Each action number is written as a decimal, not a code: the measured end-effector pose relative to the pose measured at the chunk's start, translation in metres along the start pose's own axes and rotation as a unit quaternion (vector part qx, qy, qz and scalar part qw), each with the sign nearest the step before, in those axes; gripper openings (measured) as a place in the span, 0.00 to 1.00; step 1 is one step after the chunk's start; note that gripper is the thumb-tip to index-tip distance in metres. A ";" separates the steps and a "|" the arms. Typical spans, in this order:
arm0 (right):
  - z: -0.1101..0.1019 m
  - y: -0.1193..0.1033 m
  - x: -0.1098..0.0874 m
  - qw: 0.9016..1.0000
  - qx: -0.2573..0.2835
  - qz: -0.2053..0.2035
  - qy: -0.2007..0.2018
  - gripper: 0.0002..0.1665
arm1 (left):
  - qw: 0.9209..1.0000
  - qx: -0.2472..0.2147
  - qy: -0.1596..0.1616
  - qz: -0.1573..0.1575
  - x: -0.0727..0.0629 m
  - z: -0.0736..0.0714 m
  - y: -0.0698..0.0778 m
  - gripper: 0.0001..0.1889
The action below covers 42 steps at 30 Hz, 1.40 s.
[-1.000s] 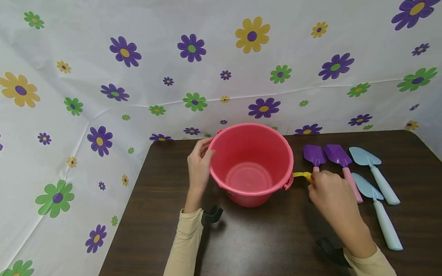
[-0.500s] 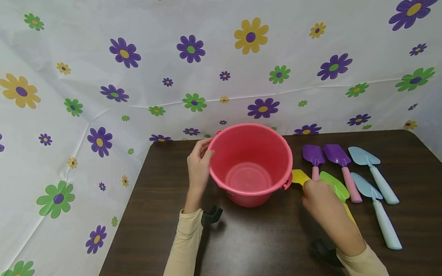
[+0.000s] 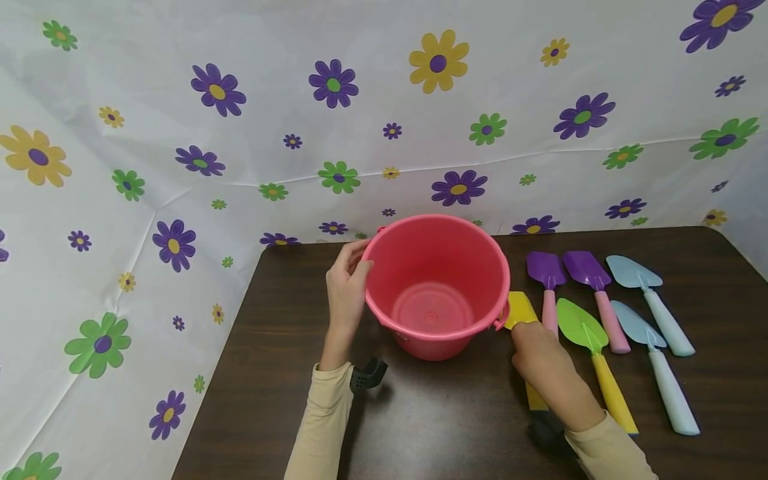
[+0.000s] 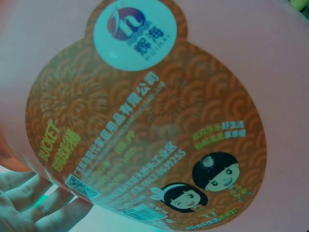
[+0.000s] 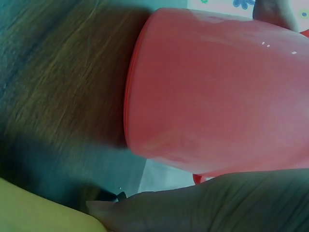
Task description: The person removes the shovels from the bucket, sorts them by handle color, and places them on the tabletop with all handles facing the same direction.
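A pink bucket stands on the dark table with its mouth towards me. My left hand holds its left rim, thumb at the edge and fingers along the outside. Those fingers show beside the bucket's printed label in the left wrist view. To the bucket's right, my right hand grips a yellow toy shovel, whose blade overlaps the bucket's handle joint in the head view. Its yellow handle crosses the lower left of the right wrist view. Part of the shovel is hidden by my hand.
Right of my right hand lies a green trowel with a yellow handle. Behind it are two purple shovels with pink handles. Two light-blue trowels lie furthest right. A flowered sheet hangs behind the table.
My right hand has moved left and towards me, turning the yellow shovel so its blade faces up. The green trowel has come into view from behind that hand. The left hand has stayed still.
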State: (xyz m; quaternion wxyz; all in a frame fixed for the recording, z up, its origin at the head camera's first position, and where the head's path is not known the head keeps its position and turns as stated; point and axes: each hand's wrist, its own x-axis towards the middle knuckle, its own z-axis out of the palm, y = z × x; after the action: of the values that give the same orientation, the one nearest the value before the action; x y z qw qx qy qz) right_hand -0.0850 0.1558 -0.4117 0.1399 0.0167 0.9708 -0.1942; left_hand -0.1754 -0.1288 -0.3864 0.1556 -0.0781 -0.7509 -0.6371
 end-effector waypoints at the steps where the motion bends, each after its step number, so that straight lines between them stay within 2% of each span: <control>1: 0.000 0.000 0.001 1.000 0.001 0.002 0.000 0.04 | 1.000 0.000 0.001 0.000 0.000 0.000 0.000 0.17; 8: 0.001 0.002 0.003 1.000 -0.002 0.000 -0.009 0.03 | 1.000 0.001 0.004 -0.005 0.000 0.000 -0.001 0.17; 21: -0.005 0.009 0.005 0.998 0.015 0.029 -0.045 0.02 | 1.000 -0.001 0.001 0.000 -0.002 0.006 0.001 0.18; 26: -0.006 0.011 0.006 0.999 0.017 0.028 -0.044 0.02 | 1.000 0.004 0.001 -0.003 -0.001 0.006 0.001 0.18; 29: -0.008 0.011 0.005 0.998 0.015 0.034 -0.051 0.03 | 1.000 0.008 0.001 -0.007 -0.001 0.006 0.001 0.18; 33: -0.015 0.009 0.002 0.996 0.008 0.050 -0.068 0.12 | 1.000 0.009 -0.003 -0.012 -0.001 0.006 0.000 0.18; 35: -0.020 0.008 -0.002 0.997 0.001 0.048 -0.059 0.18 | 1.000 0.010 -0.007 -0.014 -0.001 0.007 0.001 0.18; 37: -0.026 0.006 -0.007 0.999 -0.010 0.035 -0.028 0.22 | 1.000 0.009 -0.016 -0.014 -0.001 0.007 0.001 0.18; 40: -0.037 0.004 -0.019 0.999 -0.024 0.006 0.040 0.23 | 0.999 0.013 -0.026 -0.016 -0.002 0.008 0.002 0.19; 42: -0.045 0.002 -0.027 0.995 -0.028 -0.013 0.092 0.22 | 0.999 0.019 -0.030 -0.016 -0.002 0.007 0.002 0.18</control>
State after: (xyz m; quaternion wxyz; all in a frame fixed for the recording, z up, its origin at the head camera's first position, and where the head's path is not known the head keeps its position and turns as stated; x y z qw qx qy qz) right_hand -0.0712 0.1753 -0.3650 0.0483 0.0180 0.9848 -0.1659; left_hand -0.1738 -0.1210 -0.3859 0.1240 -0.0821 -0.7686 -0.6223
